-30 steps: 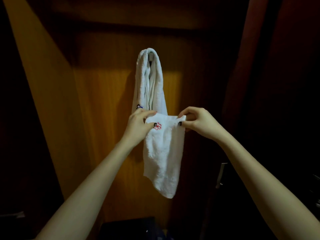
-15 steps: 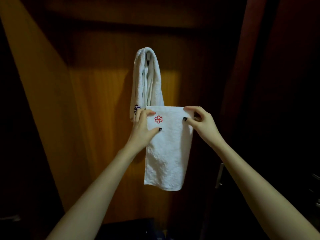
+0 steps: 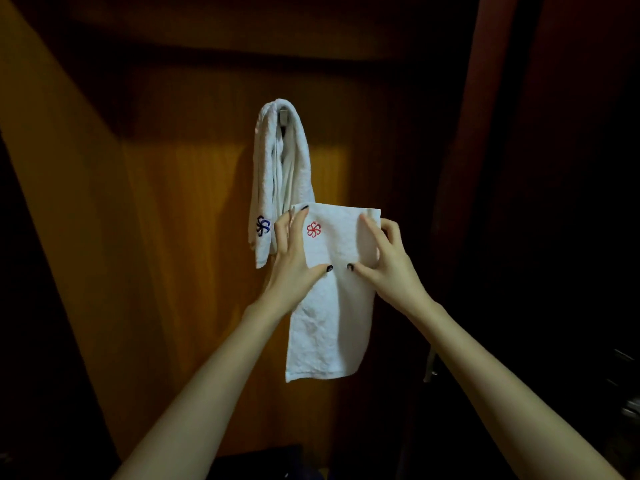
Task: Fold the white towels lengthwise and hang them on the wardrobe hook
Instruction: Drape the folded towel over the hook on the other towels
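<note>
Two white towels show inside a dim wooden wardrobe. One, the hanging towel [image 3: 277, 174], is draped in a narrow fold over the wardrobe hook [image 3: 283, 114]. Its ends fall straight down below the hook, and a blue flower emblem [image 3: 263, 225] is stitched near the bottom of its left side. The other, the held towel [image 3: 332, 323], is below the hook and slightly to its right, overlapping the hanging towel's lower right end. It hangs as a flat long strip with its top edge roughly level and a red flower emblem [image 3: 313, 229] near its upper left corner. Both hands grasp the held towel near its top. The left hand [image 3: 291, 261] is at the strip's left edge, fingers pointing up along it and thumb pressed on the front of the cloth. The right hand [image 3: 388, 265] is at the right edge, forefinger and thumb on the front face, its other fingers curled round the edge. The two dark-nailed thumb tips nearly meet under the red emblem. An orange-brown back panel [image 3: 194, 220] carries the hook. Well below the hook and to its right, a small metal handle [image 3: 430, 367] shows faintly.
</note>
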A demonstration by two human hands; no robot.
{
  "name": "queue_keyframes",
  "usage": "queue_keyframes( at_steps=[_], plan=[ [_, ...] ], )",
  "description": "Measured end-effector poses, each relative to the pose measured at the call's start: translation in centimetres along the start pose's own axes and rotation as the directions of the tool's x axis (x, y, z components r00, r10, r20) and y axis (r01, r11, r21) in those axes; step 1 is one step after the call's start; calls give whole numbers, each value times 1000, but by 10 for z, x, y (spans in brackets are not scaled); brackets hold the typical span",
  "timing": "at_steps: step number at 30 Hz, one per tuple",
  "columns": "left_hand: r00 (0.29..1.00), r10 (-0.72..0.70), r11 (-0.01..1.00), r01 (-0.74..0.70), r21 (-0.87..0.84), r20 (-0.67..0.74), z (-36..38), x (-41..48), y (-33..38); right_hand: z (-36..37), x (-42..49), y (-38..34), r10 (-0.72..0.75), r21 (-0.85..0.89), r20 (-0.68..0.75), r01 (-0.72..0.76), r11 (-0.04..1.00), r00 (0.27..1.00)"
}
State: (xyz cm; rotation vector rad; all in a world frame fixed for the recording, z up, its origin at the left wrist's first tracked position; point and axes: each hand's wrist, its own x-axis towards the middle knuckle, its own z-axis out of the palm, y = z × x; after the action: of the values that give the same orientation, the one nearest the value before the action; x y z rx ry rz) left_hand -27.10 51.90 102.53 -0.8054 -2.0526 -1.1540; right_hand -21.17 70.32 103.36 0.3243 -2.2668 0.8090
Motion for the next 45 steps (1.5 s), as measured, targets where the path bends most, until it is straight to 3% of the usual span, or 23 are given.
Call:
queue_keyframes(
  at_steps=[4, 8, 11, 15, 19, 23, 31, 37, 40, 42, 45],
  plan=[
    [989, 94, 975, -115, 189, 118, -2, 4, -2, -1, 4, 4, 20, -26, -14, -21, 999, 1000],
    [968, 95, 972, -140, 188, 231, 2, -4, -11, 1, 3, 13, 77, 90, -158, -63, 994, 984],
    [984, 42, 986, -68, 150, 172, 5, -9, -14, 2, -1, 19, 67, 126, -141, -49, 991, 988],
    [989, -38, 998, 45, -43, 142, 6, -6, -9, 1, -2, 21, 44, 122, -189, -21, 992, 981],
    [995, -53, 986, 65, -153, 83, 7, -7, -2, 4, -4, 20, 40, 4, -203, -40, 999, 978],
    [995, -43, 989, 30, -144, -92, 15, -11, 6, 12, -11, 13, 41, -18, -195, -45, 999, 980],
    [985, -25, 990, 1, -141, -171, 25, -7, 3, 14, -15, 0, -45, -89, -174, 30, 996, 984],
    [991, -134, 881, 121, -457, 3, 24, -8, 5, 18, -14, -9, -111, 162, 12, 107, 981, 994],
    [973, -223, 766, 212, -607, 59, 18, -7, 5, 22, -10, -14, -41, 325, 63, 18, 945, 997],
    [962, -266, 729, 244, -640, 63, 14, -5, 5, 25, -7, -14, 0, 422, 69, -29, 906, 998],
    [947, -321, 750, 249, -613, -8, 9, 0, 2, 26, -2, -12, 40, 514, 86, -79, 854, 995]
  ],
)
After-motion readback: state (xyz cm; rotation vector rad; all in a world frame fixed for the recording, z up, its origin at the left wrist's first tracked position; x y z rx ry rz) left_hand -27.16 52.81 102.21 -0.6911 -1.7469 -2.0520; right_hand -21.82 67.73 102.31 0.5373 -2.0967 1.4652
